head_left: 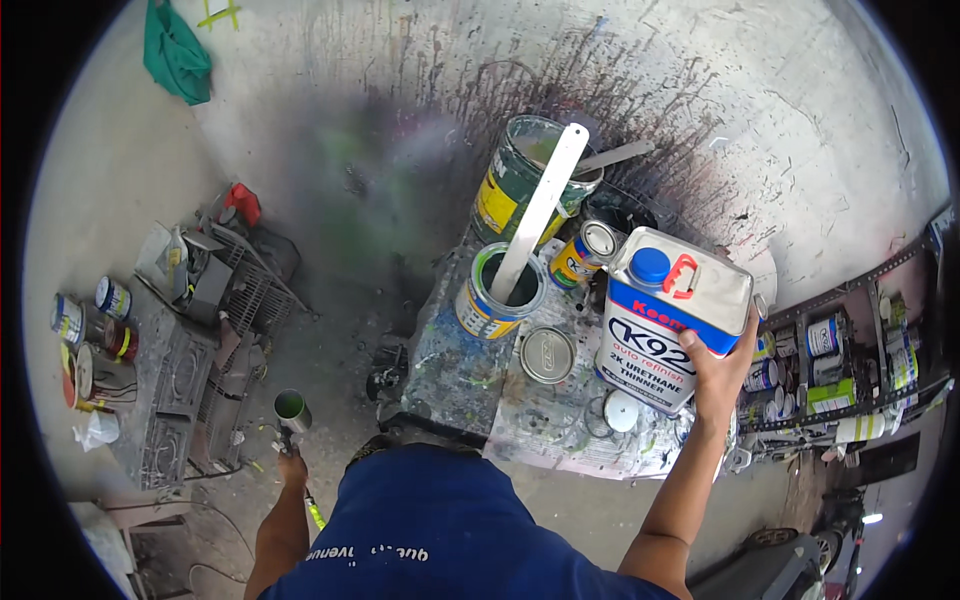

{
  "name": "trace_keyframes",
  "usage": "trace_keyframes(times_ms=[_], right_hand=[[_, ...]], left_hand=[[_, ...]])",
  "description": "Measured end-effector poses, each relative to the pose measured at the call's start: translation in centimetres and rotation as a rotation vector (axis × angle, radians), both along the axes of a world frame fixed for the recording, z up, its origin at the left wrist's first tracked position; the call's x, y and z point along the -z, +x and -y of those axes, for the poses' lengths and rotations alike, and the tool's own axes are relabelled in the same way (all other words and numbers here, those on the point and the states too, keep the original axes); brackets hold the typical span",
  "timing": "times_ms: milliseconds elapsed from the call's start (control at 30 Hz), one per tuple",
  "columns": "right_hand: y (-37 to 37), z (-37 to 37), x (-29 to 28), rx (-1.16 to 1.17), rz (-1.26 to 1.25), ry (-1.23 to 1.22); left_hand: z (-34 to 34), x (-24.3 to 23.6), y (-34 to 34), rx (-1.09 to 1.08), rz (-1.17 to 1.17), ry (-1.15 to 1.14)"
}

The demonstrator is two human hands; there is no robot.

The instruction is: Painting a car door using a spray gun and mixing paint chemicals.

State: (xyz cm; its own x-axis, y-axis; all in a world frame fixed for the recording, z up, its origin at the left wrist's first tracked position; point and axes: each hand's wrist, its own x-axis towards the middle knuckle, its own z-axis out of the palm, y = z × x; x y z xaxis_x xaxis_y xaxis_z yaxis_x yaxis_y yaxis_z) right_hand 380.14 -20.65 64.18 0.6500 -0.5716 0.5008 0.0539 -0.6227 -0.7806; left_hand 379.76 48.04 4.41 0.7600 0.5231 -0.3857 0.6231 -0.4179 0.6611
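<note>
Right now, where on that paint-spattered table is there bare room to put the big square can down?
The table's near-left part, between the open can holding the flat stick and the loose lid, is bare. Right side is crowded: lid, small white lid, small tin. Right hand holds the square can.

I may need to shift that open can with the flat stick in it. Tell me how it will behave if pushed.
The open paint can is round and squat, so it would probably slide rather than tip. The long stir stick leans well past its rim and may swing or lever out. The paint-crusted table probably drags.
</note>
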Motion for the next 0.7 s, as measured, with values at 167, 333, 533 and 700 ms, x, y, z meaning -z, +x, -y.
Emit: trace_keyframes(times_ms=[167, 333, 533, 700], right_hand=[[0.5, -0.4, 0.2, -0.052, -0.023, -0.014], [0.5, -0.4, -0.2, -0.047, -0.019, -0.013], [0.0, 0.3, -0.4, -0.101, -0.049, 0.010], [-0.1, 0.3, -0.2, -0.093, -0.030, 0.012]], left_hand=[[-0.2, -0.1, -2.1, -0.009, 0.171, 0.153], [0.5, -3.0, -2.6, -0.035, 0.074, 0.114], [1.4, -3.5, -1.1, -0.109, -0.075, 0.071], [0.9, -1.8, 0.1, -0.074, -0.149, 0.040]])
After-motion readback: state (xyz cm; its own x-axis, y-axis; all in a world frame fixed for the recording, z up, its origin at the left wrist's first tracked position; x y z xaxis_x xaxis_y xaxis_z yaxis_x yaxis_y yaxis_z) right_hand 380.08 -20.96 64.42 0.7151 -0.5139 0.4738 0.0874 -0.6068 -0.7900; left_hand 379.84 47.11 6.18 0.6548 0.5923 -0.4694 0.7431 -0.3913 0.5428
